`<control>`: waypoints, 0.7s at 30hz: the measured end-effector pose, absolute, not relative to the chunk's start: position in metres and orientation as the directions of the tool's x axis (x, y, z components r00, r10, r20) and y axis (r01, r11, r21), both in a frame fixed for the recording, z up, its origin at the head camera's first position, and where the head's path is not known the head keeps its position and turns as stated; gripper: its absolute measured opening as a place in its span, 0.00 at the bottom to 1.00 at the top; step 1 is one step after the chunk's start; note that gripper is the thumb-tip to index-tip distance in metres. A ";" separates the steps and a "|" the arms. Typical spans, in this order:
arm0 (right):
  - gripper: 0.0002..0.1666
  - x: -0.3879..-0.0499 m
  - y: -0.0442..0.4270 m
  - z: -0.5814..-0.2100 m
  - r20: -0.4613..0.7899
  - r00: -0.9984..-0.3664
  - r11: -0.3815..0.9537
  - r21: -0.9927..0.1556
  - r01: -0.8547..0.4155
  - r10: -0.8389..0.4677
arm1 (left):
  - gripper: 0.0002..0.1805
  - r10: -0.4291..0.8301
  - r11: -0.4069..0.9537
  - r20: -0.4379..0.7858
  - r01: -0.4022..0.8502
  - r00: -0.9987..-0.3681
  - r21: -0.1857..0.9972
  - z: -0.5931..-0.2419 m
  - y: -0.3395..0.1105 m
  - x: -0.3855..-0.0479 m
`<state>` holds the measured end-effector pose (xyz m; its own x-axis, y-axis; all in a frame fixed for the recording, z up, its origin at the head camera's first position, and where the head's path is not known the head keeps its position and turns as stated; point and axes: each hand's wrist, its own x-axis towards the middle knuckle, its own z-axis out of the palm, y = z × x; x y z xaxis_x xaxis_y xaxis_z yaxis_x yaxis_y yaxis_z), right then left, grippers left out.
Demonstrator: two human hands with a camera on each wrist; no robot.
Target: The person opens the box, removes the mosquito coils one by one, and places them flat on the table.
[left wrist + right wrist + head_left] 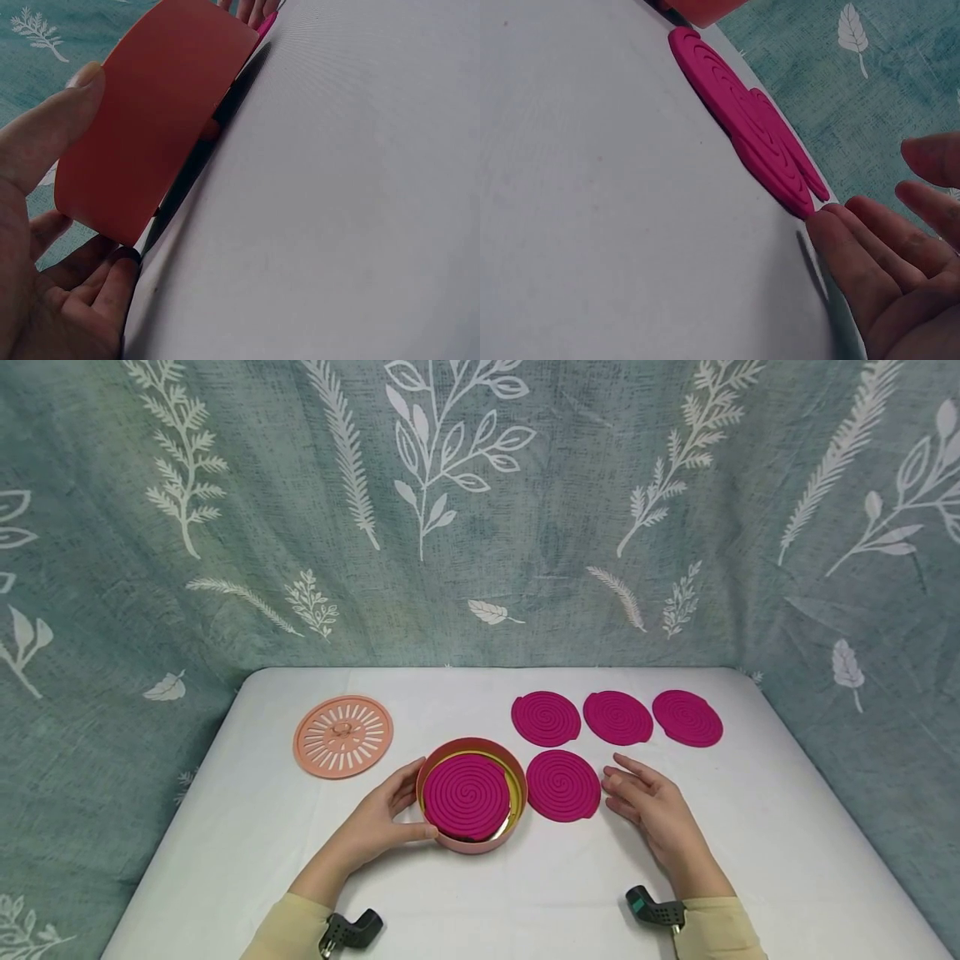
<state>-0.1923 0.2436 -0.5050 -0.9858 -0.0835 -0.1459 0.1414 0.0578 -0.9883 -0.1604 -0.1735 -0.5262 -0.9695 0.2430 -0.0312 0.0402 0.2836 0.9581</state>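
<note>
My left hand [390, 814] grips a round coral mosquito-coil holder [472, 845] by its left side, thumb at the front and fingers behind. Inside the holder, a magenta mosquito coil [467, 797] lies over a yellowish inner surface. In the left wrist view the holder's smooth outer wall [157, 112] stands between thumb and fingers. Just right of it a second magenta coil [563, 786] lies flat. By that coil's right edge hovers my right hand [656, 810], fingers loosely extended and holding nothing. The right wrist view shows its fingertips [826, 225] close to the coil's edge; contact is unclear.
Three more magenta coils, a left one [546, 718], a middle one [618, 718] and a right one [687, 718], lie in a row behind. A slotted coral lid [342, 737] with a small knob rests at left. Patterned cloth [480, 610] hangs behind the white table [480, 910].
</note>
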 end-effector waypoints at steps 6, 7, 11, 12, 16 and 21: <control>0.39 -0.195 0.245 -0.496 -0.113 -0.986 -0.021 -0.993 0.116 -0.123 | 0.60 0.240 0.270 -0.031 0.036 -0.970 0.962 -0.527 -0.173 -0.161; 0.39 -0.196 0.245 -0.494 -0.106 -0.985 -0.018 -0.994 0.109 -0.135 | 0.60 0.238 0.271 -0.034 0.033 -0.971 0.962 -0.527 -0.173 -0.161; 0.37 -0.199 0.241 -0.487 -0.081 -0.979 0.017 -0.997 0.080 -0.188 | 0.60 0.243 0.263 -0.039 0.028 -0.969 0.964 -0.526 -0.173 -0.161; 0.37 -0.200 0.239 -0.485 -0.075 -0.976 0.030 -0.997 0.070 -0.202 | 0.60 0.247 0.258 -0.038 0.028 -0.968 0.966 -0.526 -0.174 -0.161; 0.36 -0.206 0.231 -0.477 -0.063 -0.964 0.046 -0.998 0.053 -0.257 | 0.59 0.263 0.243 -0.031 0.035 -0.964 0.969 -0.526 -0.175 -0.161; 0.36 -0.214 0.216 -0.466 -0.057 -0.940 0.037 -0.998 0.047 -0.336 | 0.59 0.269 0.240 -0.027 0.040 -0.963 0.970 -0.525 -0.175 -0.161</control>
